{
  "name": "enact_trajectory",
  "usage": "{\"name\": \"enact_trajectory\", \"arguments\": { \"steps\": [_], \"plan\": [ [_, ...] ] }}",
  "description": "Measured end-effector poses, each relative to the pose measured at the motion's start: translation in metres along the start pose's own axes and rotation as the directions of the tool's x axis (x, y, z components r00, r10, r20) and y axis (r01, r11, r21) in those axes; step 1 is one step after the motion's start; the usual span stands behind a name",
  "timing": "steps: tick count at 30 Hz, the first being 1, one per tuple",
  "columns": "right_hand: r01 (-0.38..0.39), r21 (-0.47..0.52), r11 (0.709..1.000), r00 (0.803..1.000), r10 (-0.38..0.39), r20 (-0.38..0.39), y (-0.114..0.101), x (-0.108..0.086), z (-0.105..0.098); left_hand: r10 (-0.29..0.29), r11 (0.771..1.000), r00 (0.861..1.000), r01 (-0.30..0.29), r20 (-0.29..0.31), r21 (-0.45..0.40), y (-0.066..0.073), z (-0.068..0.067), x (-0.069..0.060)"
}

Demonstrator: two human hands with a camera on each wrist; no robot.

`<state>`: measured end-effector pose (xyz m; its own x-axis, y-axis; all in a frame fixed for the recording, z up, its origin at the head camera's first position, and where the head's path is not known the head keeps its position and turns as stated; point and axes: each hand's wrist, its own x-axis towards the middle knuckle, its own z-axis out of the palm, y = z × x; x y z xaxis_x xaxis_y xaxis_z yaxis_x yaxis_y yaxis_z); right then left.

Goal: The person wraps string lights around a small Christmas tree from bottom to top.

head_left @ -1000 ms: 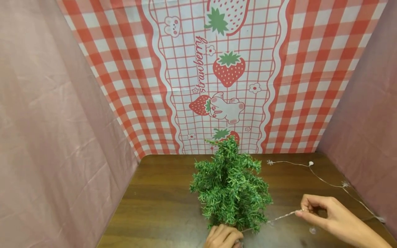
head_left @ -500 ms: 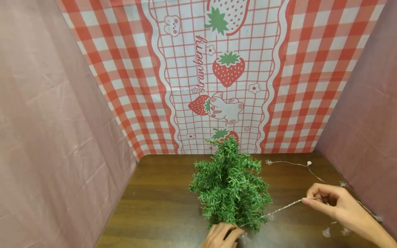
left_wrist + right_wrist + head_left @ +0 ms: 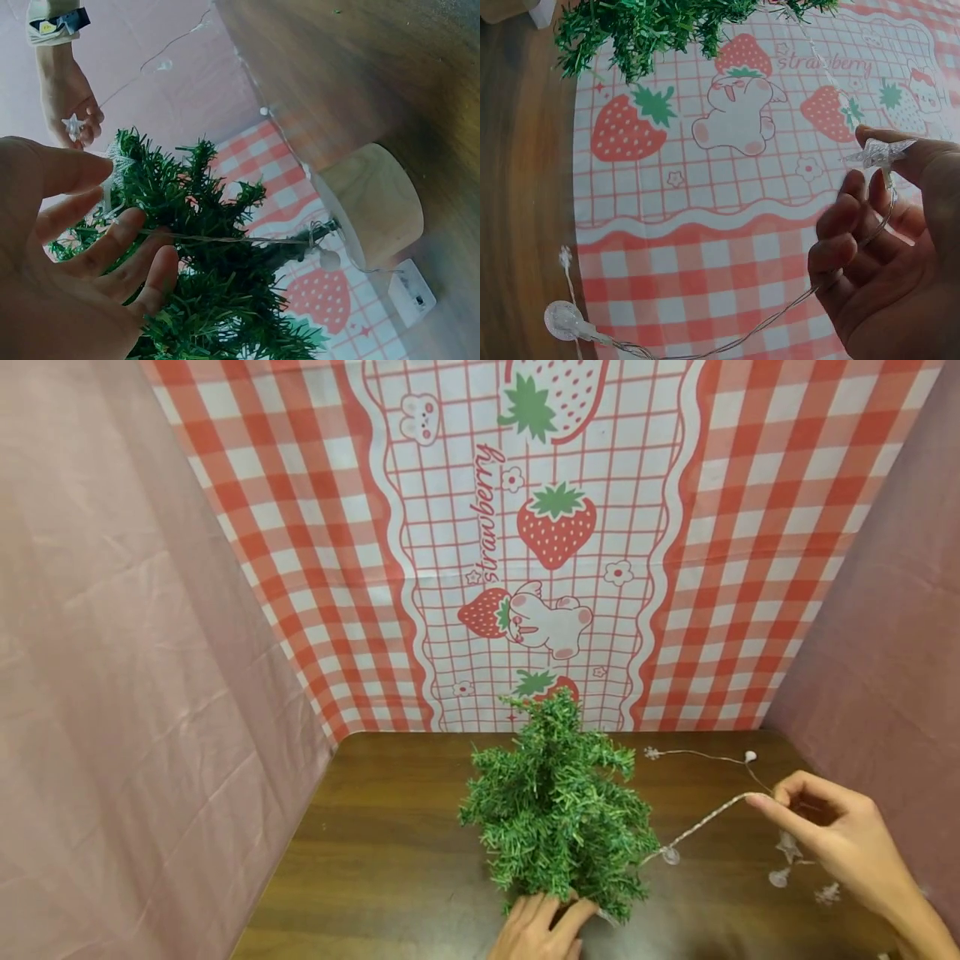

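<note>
A small artificial Christmas tree (image 3: 555, 810) stands upright on the table. At its lower front, my left hand (image 3: 536, 931) reaches among the branches; the left wrist view shows its thumb and curled fingers holding the string lights (image 3: 225, 239) there. The wire is wound round the trunk just above the wooden base (image 3: 382, 202). Out to the right, my right hand (image 3: 843, 839) pinches the same wire, drawn straight from the tree. A star light (image 3: 877, 154) lies at its thumb, and a round light (image 3: 562, 320) hangs on the wire below its fingers.
A white battery box (image 3: 412, 292) lies beside the tree's base. More of the string, with a snowflake light (image 3: 652, 752) and a small white light (image 3: 750, 757), lies at the table's back right. Pink cloth (image 3: 150, 693) and a strawberry-printed checked cloth (image 3: 555, 531) enclose the table (image 3: 375, 843).
My right hand has moved up and slightly right, away from the tree, raising the wire with it. Several lights now hang below that hand. My left hand has shifted slightly at the lower branches.
</note>
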<state>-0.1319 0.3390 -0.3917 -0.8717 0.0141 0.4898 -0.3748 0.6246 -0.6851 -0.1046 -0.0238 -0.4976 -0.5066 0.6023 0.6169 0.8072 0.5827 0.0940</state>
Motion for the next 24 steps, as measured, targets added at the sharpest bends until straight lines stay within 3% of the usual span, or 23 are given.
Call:
{"name": "enact_trajectory", "arguments": {
  "steps": [7,10,11,13,15,17,18,20,23,24],
  "plan": [
    [-0.11,0.005,0.994,0.993,0.109,0.055,0.004,0.012,0.006,-0.024,1.0,1.0,0.024,-0.016,0.006,0.001,0.005,-0.005],
    [-0.085,0.071,0.994,0.996,0.083,0.038,0.006,0.02,0.009,-0.03,0.999,0.999,0.031,-0.022,0.034,0.0,0.007,-0.005],
    [-0.076,0.15,0.986,0.996,0.069,0.047,0.007,0.024,0.01,-0.029,0.999,0.999,0.03,-0.02,0.038,0.0,0.007,-0.005],
    [-0.062,0.343,0.937,0.993,0.023,0.117,0.01,0.031,0.011,-0.027,0.998,0.999,0.028,-0.025,0.048,0.0,0.008,-0.003],
    [-0.093,0.55,0.83,0.976,-0.034,0.217,0.015,0.039,0.011,-0.031,0.999,0.999,0.032,-0.024,0.032,0.0,0.008,-0.002],
    [-0.208,0.681,0.702,0.934,-0.064,0.35,0.022,0.046,0.011,-0.045,0.999,0.999,0.045,-0.016,0.006,0.001,0.009,-0.001],
    [-0.259,0.692,0.674,0.908,-0.074,0.412,0.024,0.049,0.01,-0.055,0.998,0.998,0.055,-0.013,-0.008,0.001,0.009,-0.001],
    [-0.329,0.668,0.667,0.872,-0.055,0.486,0.029,0.055,0.011,-0.073,0.997,0.997,0.073,-0.002,-0.026,0.002,0.009,0.0],
    [-0.361,0.561,0.745,0.843,0.003,0.538,0.031,0.063,0.011,-0.075,0.996,0.997,0.076,0.02,-0.038,0.002,0.01,0.0],
    [-0.349,0.529,0.773,0.843,0.013,0.538,0.031,0.066,0.011,-0.07,0.997,0.997,0.071,0.025,-0.029,0.001,0.01,0.0]
  ]
}}
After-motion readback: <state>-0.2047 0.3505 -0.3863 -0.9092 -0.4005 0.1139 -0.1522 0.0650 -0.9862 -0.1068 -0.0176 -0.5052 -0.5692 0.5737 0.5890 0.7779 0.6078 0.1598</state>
